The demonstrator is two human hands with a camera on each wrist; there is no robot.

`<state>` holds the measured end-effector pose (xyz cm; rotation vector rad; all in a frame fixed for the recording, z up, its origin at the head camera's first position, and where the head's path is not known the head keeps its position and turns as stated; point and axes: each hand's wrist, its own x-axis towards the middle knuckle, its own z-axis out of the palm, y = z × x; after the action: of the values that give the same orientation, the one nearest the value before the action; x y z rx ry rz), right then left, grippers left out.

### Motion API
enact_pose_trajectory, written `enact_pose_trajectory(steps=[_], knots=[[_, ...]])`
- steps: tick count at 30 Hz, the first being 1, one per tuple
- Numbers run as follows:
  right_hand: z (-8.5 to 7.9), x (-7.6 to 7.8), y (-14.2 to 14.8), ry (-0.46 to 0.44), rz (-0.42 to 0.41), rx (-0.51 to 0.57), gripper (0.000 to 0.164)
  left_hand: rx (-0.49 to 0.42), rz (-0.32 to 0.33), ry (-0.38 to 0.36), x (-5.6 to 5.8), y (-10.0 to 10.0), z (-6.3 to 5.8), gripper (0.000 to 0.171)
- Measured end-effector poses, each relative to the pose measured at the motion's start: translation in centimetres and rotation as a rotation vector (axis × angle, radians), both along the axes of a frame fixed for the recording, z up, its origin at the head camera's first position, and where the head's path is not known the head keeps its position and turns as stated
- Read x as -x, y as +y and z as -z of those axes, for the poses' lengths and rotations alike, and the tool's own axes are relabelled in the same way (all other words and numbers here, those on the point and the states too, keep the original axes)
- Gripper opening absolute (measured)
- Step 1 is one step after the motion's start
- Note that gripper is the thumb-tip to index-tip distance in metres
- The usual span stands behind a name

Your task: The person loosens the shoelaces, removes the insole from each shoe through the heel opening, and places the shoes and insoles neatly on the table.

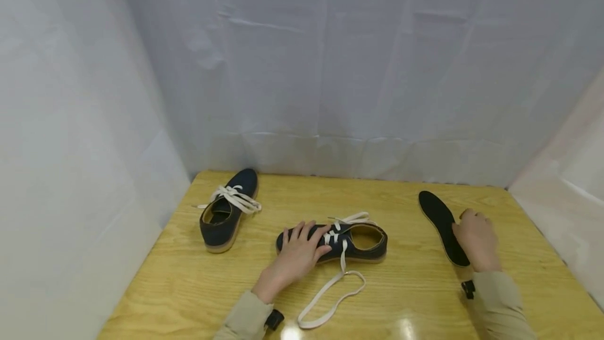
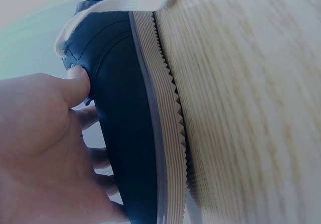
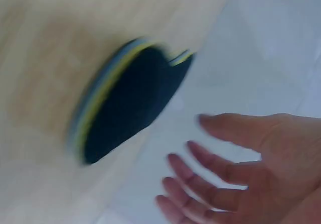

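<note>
A dark navy lace-up shoe (image 1: 315, 238) lies at the middle of the table with its toe to the left; white laces (image 1: 330, 303) trail from it toward the front. My left hand (image 1: 296, 256) rests over its toe and upper with spread fingers. In the left wrist view the thumb (image 2: 77, 86) touches the upper near the lace holes, and the other fingers are partly hidden behind the shoe. At the right lies a black insole (image 1: 440, 222). My right hand (image 1: 476, 237) is beside it; the right wrist view shows loosely spread fingers (image 3: 193, 176) apart from the insole.
A second navy shoe (image 1: 228, 211) with bunched white laces stands at the back left of the wooden table (image 1: 401, 298). White sheeting (image 1: 325, 93) encloses the back and both sides.
</note>
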<state>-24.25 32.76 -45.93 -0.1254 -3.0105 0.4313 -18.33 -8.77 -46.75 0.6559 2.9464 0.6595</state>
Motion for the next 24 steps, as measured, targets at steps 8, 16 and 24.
enact_pose_trajectory(steps=[8,16,24], knots=[[-1.1,1.8,-6.5,0.307,-0.246,0.077,0.017,-0.004,0.006,0.011,-0.1,-0.2,0.1,0.053],[0.5,4.7,-11.3,0.226,-0.56,0.237,0.014,-0.013,0.004,0.009,0.0,-0.2,0.2,0.053],[2.0,6.7,-13.2,-0.063,-0.848,0.367,0.029,-0.006,0.0,-0.025,0.2,0.0,0.2,0.053]])
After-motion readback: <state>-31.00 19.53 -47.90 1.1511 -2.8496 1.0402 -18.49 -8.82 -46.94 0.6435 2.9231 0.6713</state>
